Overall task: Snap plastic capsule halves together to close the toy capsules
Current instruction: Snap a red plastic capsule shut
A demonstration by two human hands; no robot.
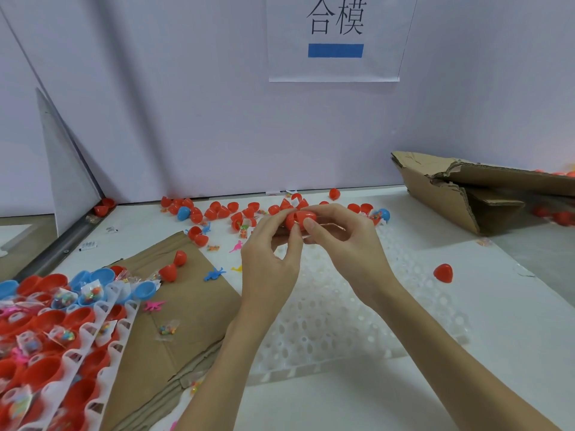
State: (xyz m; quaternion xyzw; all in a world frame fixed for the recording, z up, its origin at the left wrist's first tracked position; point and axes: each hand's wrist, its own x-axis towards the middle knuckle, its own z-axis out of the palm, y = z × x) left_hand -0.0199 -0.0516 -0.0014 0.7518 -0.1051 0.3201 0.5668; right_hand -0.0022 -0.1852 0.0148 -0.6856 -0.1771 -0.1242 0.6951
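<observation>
White table (513, 337) carries a perforated tray (326, 312). Above it, left hand (270, 259) and right hand (345, 241) each pinch one end of a red capsule (300, 218), halves joined.

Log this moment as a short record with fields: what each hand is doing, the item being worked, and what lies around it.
left hand: pinches one end of the red capsule
right hand: pinches the other end, thumb on top
capsule state: two red halves brought together, seam still visible; fully snapped or not, cannot tell
under hands: white tray with holes
left of tray: flat cardboard, small toy dinosaurs on it
far left: trays of open halves filled with toys
back edge: loose red halves
</observation>
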